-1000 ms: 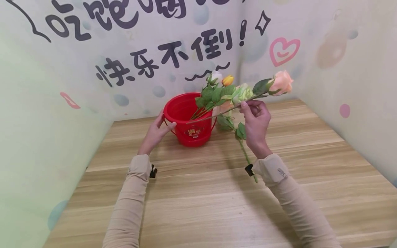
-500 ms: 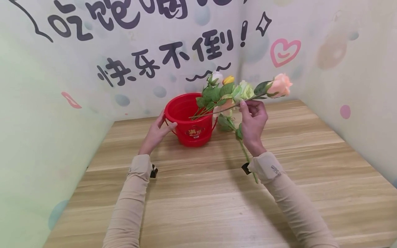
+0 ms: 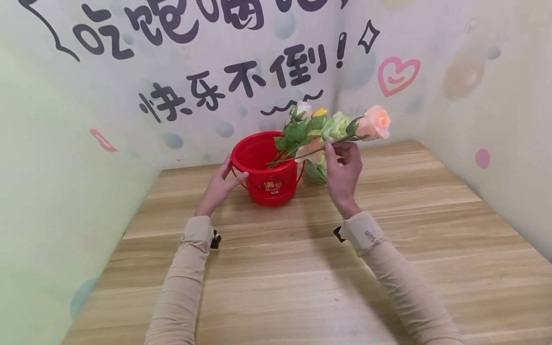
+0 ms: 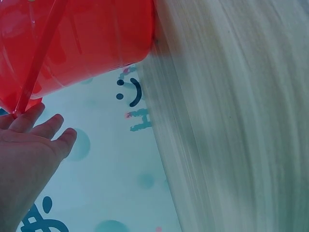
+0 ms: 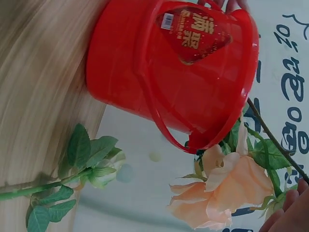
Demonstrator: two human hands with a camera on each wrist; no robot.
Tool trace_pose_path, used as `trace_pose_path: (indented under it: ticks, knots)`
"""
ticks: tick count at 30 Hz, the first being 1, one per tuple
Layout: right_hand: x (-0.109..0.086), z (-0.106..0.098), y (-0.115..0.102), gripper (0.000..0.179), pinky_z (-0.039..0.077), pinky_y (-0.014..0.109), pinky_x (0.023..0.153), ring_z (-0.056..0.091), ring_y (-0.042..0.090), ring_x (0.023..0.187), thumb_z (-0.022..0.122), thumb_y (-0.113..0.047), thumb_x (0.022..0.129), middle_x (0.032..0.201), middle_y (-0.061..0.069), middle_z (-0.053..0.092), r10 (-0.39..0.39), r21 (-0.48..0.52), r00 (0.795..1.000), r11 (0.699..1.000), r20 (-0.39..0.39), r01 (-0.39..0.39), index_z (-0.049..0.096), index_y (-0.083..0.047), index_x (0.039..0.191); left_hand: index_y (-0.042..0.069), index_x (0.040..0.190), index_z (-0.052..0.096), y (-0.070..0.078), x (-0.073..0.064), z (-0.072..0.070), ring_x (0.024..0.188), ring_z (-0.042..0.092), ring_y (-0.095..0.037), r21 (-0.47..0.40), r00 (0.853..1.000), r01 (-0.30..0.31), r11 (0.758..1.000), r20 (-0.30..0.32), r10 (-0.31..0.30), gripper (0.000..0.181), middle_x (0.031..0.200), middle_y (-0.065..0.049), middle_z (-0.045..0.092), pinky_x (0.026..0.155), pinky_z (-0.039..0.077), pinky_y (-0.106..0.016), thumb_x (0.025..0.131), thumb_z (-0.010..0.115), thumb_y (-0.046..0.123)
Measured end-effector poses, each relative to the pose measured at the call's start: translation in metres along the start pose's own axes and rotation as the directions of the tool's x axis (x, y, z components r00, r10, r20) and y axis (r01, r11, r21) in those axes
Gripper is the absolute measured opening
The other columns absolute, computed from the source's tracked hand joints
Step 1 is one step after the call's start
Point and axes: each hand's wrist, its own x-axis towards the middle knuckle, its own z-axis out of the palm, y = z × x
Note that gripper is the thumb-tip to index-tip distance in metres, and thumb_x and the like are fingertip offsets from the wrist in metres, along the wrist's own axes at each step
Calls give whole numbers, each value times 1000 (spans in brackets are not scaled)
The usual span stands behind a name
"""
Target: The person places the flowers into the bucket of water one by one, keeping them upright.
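Note:
My left hand [image 3: 215, 189] holds the red bucket [image 3: 260, 194] at the left of its rim, thumb in front. In the left wrist view, fingers [image 4: 48, 125] lie beside the bucket's handle. My right hand [image 3: 345, 177] pinches the stem of a peach rose [image 3: 374, 123] just below its leaves. The rose lies nearly level, bloom to the right, and its stem end reaches over the bucket's mouth. Inside the bucket lean a white rose [image 3: 304, 110], a yellow tulip [image 3: 319, 112], a pale green rose [image 3: 338, 125] and another peach flower [image 5: 236, 183], blooms out past the right rim.
A whitish-green rose [image 5: 104, 171] lies on the wooden table [image 3: 276, 278] to the right of the bucket, partly behind my right arm in the head view. Printed walls [image 3: 207, 139] close in the table at the back and both sides.
My right hand has moved left with the peach rose, bringing its bloom closer to the bucket and its forearm over the lying stem. The left hand keeps its hold on the bucket.

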Motion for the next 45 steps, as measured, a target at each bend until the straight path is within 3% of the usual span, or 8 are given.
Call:
trace_pose_path:
  ticks: [7,11,14,19,24,31,39,45]
  knots:
    - [-8,7,-1,12,40,28,76,59,4,89,62,6,98,96,17,66,-69,-59,995,996,68,73,57,15,104,5,165,19,-1,-1,0,156,18,-33,-5,1000,2,1000,0,-2,79,170,-15,20,122,25,-53,102,65,18]
    - [-9,11,3,11,40,26,75,59,3,88,64,0,99,95,12,67,-69,-69,993,995,91,75,60,9,104,4,165,19,-1,0,0,156,18,-33,-8,1000,-1,1000,-2,1,79,170,-15,20,122,24,-53,102,65,17]
    - [-11,14,-2,11,39,26,75,60,3,88,66,-1,98,94,13,68,-53,-57,994,997,96,59,61,7,103,11,166,20,-18,7,0,156,19,-29,-3,1000,-20,1000,-18,20,80,170,-10,21,122,25,-53,102,66,24]
    - [-19,19,-26,12,39,29,76,58,3,87,64,6,97,96,29,66,-49,-55,992,997,120,56,58,14,103,19,167,22,-41,17,-1,156,21,-24,15,998,-43,999,-40,44,82,170,-3,23,121,25,-55,101,68,33]
    - [-22,22,-23,15,40,26,75,57,2,87,64,5,97,98,29,67,-23,-64,990,997,136,32,58,15,106,17,167,22,-35,16,-1,156,20,-26,7,999,-25,1000,-32,25,81,170,-4,23,121,27,-53,101,68,28]
    - [-25,27,-20,13,39,26,74,57,3,86,64,5,97,95,31,66,-4,-69,990,998,143,14,59,15,104,5,165,20,-3,2,1,156,19,-34,4,1000,-1,1000,-6,1,81,170,-14,21,120,28,-55,101,66,20]
    - [-24,33,8,8,37,23,73,56,6,84,66,6,96,92,31,67,54,-105,987,994,149,-38,62,11,100,7,166,18,0,1,1,156,19,-33,3,1000,13,1000,-3,-13,81,170,-13,20,120,28,-55,102,66,21]
    - [-23,37,23,14,39,25,74,59,17,87,69,-2,98,95,26,68,75,-107,981,993,177,-56,63,9,104,8,166,19,-1,2,0,156,19,-32,3,1000,10,1000,-2,-10,81,170,-12,20,120,29,-53,102,66,21]
